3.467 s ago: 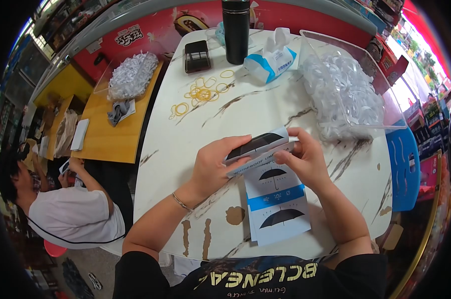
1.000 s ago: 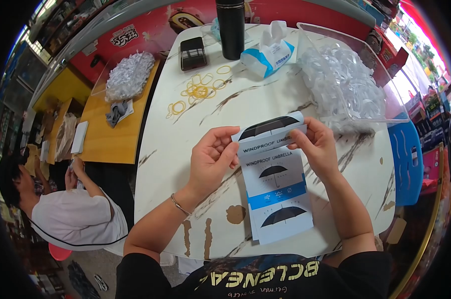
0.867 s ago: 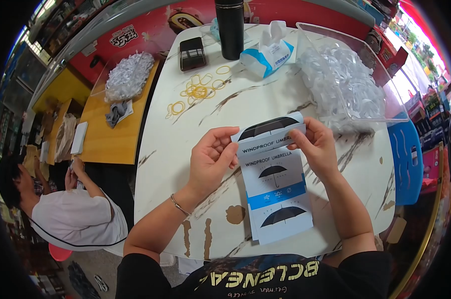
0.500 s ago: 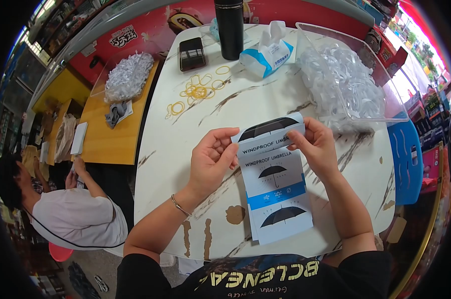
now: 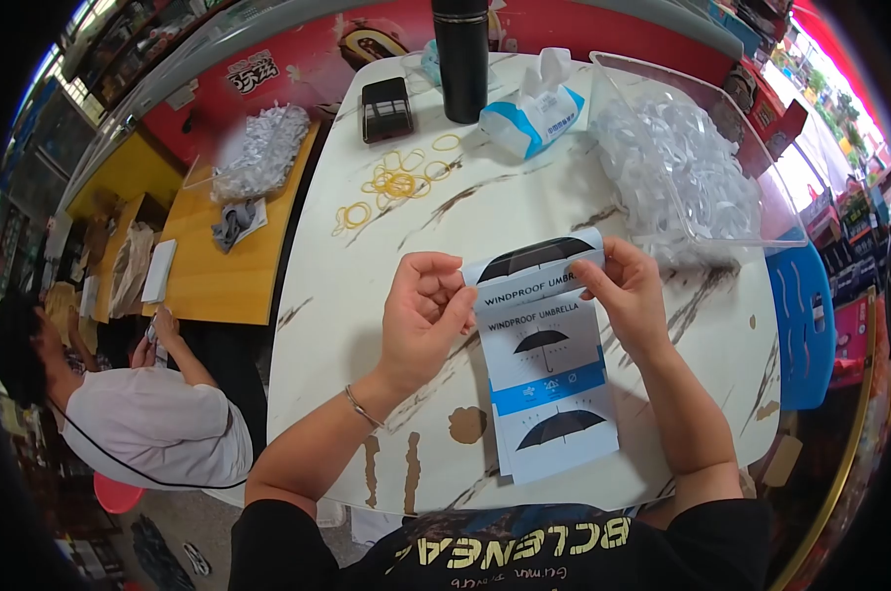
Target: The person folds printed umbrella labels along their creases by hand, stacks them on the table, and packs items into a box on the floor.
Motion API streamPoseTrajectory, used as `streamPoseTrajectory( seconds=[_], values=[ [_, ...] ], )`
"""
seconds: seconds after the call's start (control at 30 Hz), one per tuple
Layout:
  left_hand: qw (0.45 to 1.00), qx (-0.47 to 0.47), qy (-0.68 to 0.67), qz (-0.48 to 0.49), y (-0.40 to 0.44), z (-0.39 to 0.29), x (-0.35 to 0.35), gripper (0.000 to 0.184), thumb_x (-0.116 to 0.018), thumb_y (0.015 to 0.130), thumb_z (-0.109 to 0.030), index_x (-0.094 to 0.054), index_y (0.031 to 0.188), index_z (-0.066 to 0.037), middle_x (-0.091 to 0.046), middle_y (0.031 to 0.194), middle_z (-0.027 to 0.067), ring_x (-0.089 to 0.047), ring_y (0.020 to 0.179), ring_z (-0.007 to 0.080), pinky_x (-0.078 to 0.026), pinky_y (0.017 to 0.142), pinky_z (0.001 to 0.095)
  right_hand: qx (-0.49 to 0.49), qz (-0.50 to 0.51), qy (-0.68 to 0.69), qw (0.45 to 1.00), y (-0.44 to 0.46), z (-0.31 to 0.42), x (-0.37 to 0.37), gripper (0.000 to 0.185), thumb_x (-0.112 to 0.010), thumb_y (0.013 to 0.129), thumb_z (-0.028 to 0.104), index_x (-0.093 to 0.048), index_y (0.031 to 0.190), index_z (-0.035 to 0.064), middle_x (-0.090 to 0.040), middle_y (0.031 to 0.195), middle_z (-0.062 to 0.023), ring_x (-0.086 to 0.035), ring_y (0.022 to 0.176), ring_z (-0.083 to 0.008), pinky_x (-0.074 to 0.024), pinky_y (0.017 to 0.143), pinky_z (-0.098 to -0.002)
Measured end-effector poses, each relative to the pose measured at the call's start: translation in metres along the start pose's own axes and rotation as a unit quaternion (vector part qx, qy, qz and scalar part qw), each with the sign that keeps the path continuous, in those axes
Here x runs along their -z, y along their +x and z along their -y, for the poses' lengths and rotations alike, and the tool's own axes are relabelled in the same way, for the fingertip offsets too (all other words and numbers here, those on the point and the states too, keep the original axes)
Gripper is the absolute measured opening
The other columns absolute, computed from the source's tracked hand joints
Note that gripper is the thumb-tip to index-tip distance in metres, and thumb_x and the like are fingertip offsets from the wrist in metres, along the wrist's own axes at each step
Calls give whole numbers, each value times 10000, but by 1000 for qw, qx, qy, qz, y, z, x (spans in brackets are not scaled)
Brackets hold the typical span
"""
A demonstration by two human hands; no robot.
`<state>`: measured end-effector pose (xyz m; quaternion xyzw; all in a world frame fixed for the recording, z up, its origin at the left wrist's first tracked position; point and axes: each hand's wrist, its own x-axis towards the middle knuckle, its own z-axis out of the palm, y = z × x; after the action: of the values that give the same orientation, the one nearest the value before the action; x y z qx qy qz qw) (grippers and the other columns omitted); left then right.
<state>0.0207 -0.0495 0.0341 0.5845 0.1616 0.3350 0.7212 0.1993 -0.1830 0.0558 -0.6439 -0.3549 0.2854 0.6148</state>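
Note:
A white printed leaflet with a black umbrella picture and the words "WINDPROOF UMBR…" is held up at its two ends. My left hand pinches its left end between thumb and curled fingers. At the opposite end my right hand grips it, the thumb on the front covering the last letters. Right below, more umbrella leaflets lie on the table, slightly fanned, with a blue band across the middle. Whether the held sheet joins the ones beneath, I cannot tell.
The marble-patterned table carries yellow rubber bands, a black case, a black bottle, a tissue pack and a clear bin of white strips. A co-worker sits at the left by a wooden table.
The view has shifted slightly. My left hand has moved a little left, and the leaflet's upper edge looks a bit more spread; both hands keep their hold.

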Motion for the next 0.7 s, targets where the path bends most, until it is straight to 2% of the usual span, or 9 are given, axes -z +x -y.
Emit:
streamPoseTrajectory(
  seconds=[0.2, 0.27, 0.3, 0.37, 0.4, 0.43, 0.47, 0.6, 0.7],
  values=[
    [997, -65, 42, 6, -1, 7, 2, 285, -538, 823, 74, -410, 1049, -43, -496, 850, 29, -513, 642, 57, -457, 559, 183, 23, -33, -105, 994, 3, -7, 6, 163, -633, 829, 139, -639, 862, -21, -601, 712, 13, -489, 637, -42, -382, 557, -196],
    [997, -40, 68, 4, -4, 4, 3, 298, -551, 821, 62, -413, 1058, -55, -507, 831, 26, -515, 672, 55, -459, 574, 184, 46, -39, -159, 985, 4, -3, 5, 159, -629, 829, 135, -641, 860, -21, -560, 673, 22, -437, 615, -50, -358, 531, -206],
    [998, -18, 64, 12, -5, 1, 4, 293, -553, 826, 43, -419, 1066, -58, -506, 833, 23, -514, 699, 51, -453, 601, 185, 46, -43, -106, 992, 4, -6, 4, 145, -626, 829, 117, -642, 872, -20, -573, 710, 5, -455, 632, -53, -354, 521, -204],
    [995, -30, 96, 26, -6, 1, 7, 297, -555, 826, 11, -432, 1086, -63, -515, 840, 18, -519, 745, 53, -445, 670, 212, 50, -58, -137, 988, 5, -14, 9, 111, -614, 835, 80, -621, 868, -26, -539, 815, -1, -460, 643, -50, -352, 524, -194],
    [990, -90, 113, 8, -5, 1, 6, 219, -570, 843, -49, -461, 1033, -46, -567, 780, 20, -549, 673, 48, -446, 602, 214, 100, -51, -146, 983, 6, -15, 10, 82, -600, 840, 60, -595, 840, -22, -506, 883, -6, -469, 679, -47, -351, 526, -182],
    [991, -89, 96, 10, -5, -2, 5, 224, -576, 842, -55, -463, 1036, -48, -576, 761, 20, -553, 677, 52, -444, 596, 218, 94, -43, -148, 984, 8, -20, 14, 74, -590, 843, 48, -568, 823, -20, -478, 917, -13, -471, 717, -50, -363, 536, -176],
    [989, -71, 124, 25, -7, -1, 8, 234, -568, 838, -29, -480, 1052, -55, -533, 899, 20, -558, 815, 88, -463, 744, 246, 106, -77, -135, 982, 7, -16, 2, 68, -580, 844, 46, -560, 828, -17, -470, 883, -12, -463, 714, -59, -381, 547, -182],
    [983, -129, 117, 51, -7, 2, 8, 194, -555, 857, -41, -473, 1033, -45, -558, 890, 55, -582, 812, 117, -480, 673, 246, 97, -44, -106, 989, 10, -29, 9, 84, -527, 883, 95, -548, 850, 21, -490, 801, 9, -458, 699, -53, -396, 554, -200],
    [986, -107, 107, 65, -13, -6, 5, 193, -542, 858, -33, -465, 1035, -38, -587, 857, 64, -586, 792, 114, -483, 663, 247, 72, -65, -89, 991, 8, -38, 18, 104, -512, 915, 147, -550, 901, 51, -488, 766, 47, -443, 678, -29, -374, 570, -189]
  ],
)
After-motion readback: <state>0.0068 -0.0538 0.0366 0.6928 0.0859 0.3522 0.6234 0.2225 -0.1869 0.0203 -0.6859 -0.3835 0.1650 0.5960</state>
